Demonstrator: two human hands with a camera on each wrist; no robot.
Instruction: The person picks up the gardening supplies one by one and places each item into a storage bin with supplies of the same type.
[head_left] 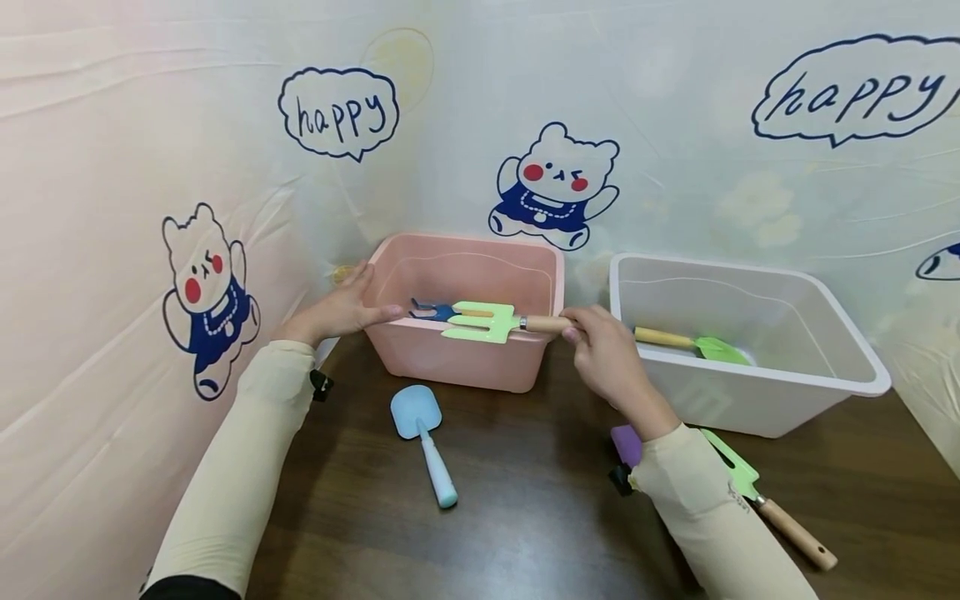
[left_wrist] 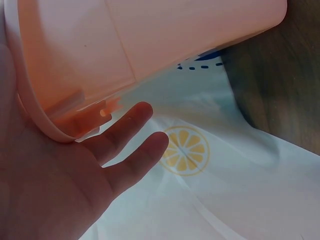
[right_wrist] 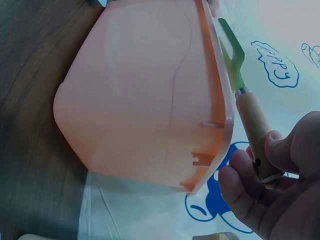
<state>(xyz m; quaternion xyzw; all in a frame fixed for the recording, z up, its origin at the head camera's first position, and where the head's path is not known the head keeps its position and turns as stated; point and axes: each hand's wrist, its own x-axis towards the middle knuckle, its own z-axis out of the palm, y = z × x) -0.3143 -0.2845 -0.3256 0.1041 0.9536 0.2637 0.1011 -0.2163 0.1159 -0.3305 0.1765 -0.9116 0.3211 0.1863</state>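
Pale cloth with printed bears and the word "happy" stands behind a dark brown wooden bench. From the head view, the left hand touches the left end of a pink bin, with its grip relaxed and the thumb reaching to the front rim. The right hand has its grip closed on the wooden handle of a green fork, which is held across the front rim of this bin; whether they touch, I cannot tell. Inside the pink bin is a blue rake. To the right is a white bin, and inside it a green shovel. On the bench lie a light blue scoop, another green tool with wooden handle, and a purple object, partly hidden by the right arm. From the left wrist view, two fingers extend below the rim, near a printed lemon slice. From the right wrist view, thumb and fingers pinch the handle near its end.
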